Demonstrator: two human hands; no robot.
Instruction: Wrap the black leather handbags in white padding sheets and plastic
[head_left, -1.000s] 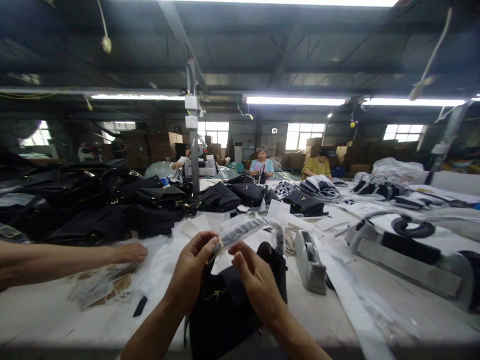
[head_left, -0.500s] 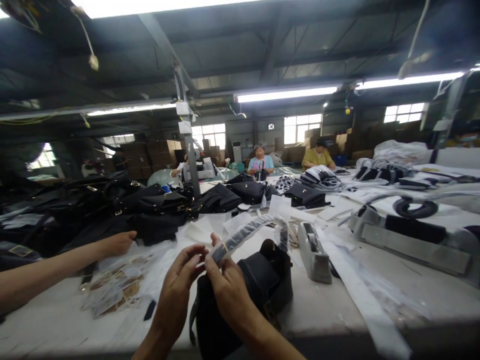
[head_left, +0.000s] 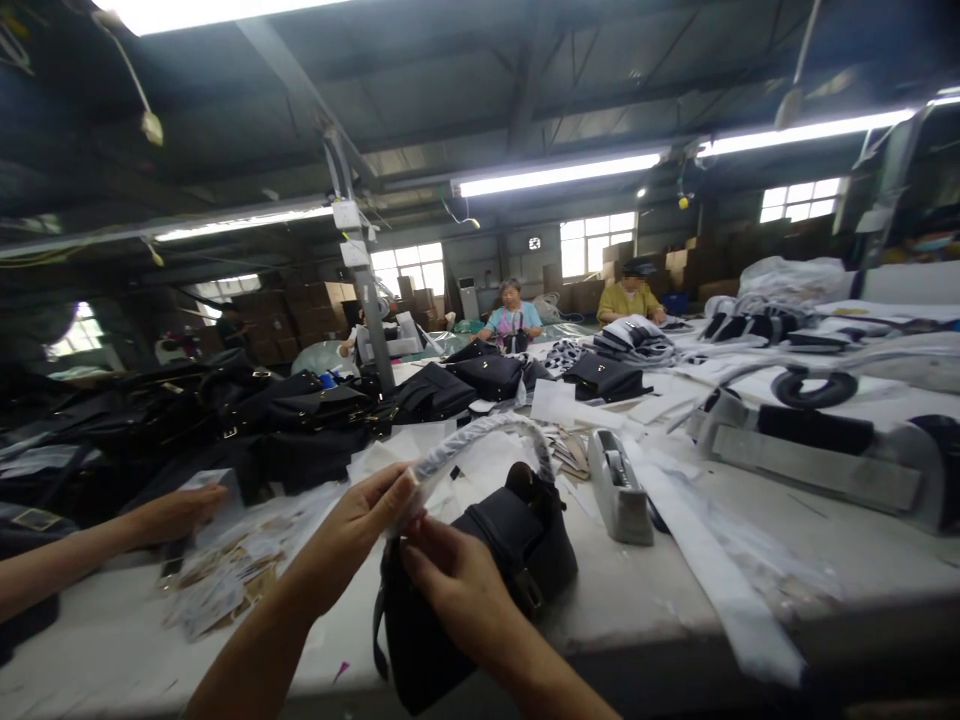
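A black handbag (head_left: 480, 580) stands at the table's front edge, tilted a little. Its arched handle (head_left: 480, 440) is wrapped in clear plastic film. My left hand (head_left: 367, 520) is closed on the near end of this wrapped handle, thumb on top. Just below, my right hand (head_left: 457, 570) pinches at the handle's base against the bag; what lies between its fingertips is too small to make out. A strap hangs down the bag's left side. To the right stands a grey tape dispenser (head_left: 621, 490).
A co-worker's hand (head_left: 184, 512) reaches in from the left over small plastic packets (head_left: 232, 580). Black bags (head_left: 300, 410) are heaped behind. White strips (head_left: 720, 580) and wrapped bag parts (head_left: 817, 460) lie right. Other people sit across the table.
My left hand has shifted along the handle's end and my right hand has dropped below it. The co-worker's hand has moved left and down, now with a pale sheet. The view has shifted slightly.
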